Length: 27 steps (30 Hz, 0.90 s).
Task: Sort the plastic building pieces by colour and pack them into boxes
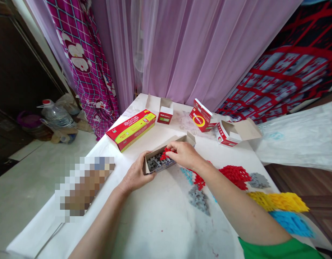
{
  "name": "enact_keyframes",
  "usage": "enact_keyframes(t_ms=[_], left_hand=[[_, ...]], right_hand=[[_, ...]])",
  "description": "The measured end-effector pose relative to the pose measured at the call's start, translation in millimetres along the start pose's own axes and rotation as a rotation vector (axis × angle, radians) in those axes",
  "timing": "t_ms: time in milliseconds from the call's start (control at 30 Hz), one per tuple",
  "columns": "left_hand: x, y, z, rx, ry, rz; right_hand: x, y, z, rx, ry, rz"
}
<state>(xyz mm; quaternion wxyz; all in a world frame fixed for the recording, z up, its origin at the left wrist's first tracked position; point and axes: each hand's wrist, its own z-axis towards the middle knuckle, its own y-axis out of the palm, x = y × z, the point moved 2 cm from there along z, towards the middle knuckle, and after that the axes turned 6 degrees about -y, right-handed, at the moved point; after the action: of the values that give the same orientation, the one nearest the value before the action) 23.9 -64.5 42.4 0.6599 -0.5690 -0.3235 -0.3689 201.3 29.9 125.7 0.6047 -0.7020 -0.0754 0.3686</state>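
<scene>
My left hand (140,172) is closed around the near left end of a long, narrow open cardboard box (166,166). Grey interlocking plastic pieces (154,162) lie inside it. Over the box, my right hand (182,154) pinches red plastic pieces (165,154) between thumb and fingers. Part of the box's right end is hidden behind that hand. On the table beside my right forearm lie loose grey pieces (199,199), light blue pieces (187,175) and a heap of red pieces (236,175).
A long red and yellow box (132,129) lies at the back left. Small red and white boxes stand behind: one (166,116), another (200,118), and one with an open flap (227,136). Yellow pieces (279,201) and blue pieces (291,223) lie near the right edge of the table (155,223).
</scene>
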Motion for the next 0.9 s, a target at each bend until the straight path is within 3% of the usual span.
enact_keyframes(t_ms=[300, 433, 900], left_hand=[[4, -1.6, -1, 0.001, -0.029, 0.014], [4, -1.6, -1, 0.006, -0.030, 0.033], [5, -1.9, -2, 0.013, -0.014, 0.041]], right_hand=[[-18, -11, 0, -0.042, 0.020, -0.309], [-17, -11, 0, -0.151, 0.047, -0.433], [-12, -8, 4, -0.166, 0.026, -0.381]])
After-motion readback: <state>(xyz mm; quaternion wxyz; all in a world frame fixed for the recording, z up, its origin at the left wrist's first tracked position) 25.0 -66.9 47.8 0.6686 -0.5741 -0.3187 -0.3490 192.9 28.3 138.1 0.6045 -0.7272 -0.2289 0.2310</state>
